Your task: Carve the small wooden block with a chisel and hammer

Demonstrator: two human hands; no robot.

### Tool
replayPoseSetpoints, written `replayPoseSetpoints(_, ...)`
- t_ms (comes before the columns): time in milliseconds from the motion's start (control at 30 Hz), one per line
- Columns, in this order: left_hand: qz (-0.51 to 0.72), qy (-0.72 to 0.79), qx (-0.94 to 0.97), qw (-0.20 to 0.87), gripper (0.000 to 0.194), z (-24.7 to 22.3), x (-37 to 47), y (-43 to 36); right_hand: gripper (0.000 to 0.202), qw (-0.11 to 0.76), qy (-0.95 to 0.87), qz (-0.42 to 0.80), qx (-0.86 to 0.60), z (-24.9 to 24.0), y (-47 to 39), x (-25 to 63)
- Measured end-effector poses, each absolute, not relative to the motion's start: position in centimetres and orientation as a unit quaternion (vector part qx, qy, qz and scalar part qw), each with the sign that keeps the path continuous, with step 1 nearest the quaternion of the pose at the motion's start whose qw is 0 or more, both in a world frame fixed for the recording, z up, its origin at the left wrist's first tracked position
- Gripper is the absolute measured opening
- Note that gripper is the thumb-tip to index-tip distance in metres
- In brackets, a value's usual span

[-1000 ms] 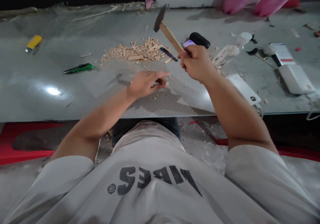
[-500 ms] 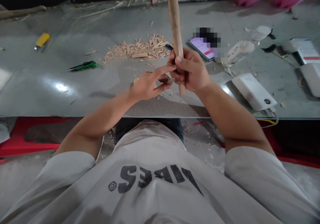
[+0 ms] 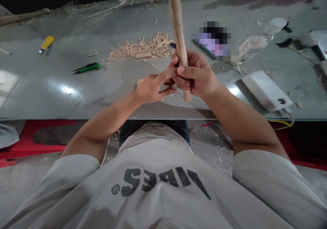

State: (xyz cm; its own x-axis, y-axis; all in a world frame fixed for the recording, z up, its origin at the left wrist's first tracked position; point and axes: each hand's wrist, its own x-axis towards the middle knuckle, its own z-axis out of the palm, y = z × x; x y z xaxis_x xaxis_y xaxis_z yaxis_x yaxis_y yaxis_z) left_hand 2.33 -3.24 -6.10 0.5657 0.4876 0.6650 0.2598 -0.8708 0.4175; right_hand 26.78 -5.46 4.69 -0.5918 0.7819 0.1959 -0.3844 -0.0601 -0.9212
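Right hand [image 3: 200,74] fingers wrapped round wooden handle [image 3: 178,25], which points 12 o'clock. Left hand [image 3: 152,88] alongside; can't tell its fingers' grip. Shavings [image 3: 141,48] at right hand's 10 o'clock.

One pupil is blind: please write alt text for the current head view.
A person's right hand grips a wooden handle above a grey table, the left hand beside it. Beyond lies a heap of wood chips, with a green knife to the left and a white box to the right.

Dim light | glare spots [image 3: 68,90] on tabletop [image 3: 38,99] | edges stretched
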Motion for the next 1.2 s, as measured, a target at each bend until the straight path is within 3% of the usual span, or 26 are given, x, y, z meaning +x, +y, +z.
replayPoseSetpoints(1200, 0.409, 0.217, 0.879, 0.115, 0.083, -6.3, 2.3, -2.8, 0.062, 0.44, -0.554, 0.686, -0.17, 4.6, -5.7, 26.6)
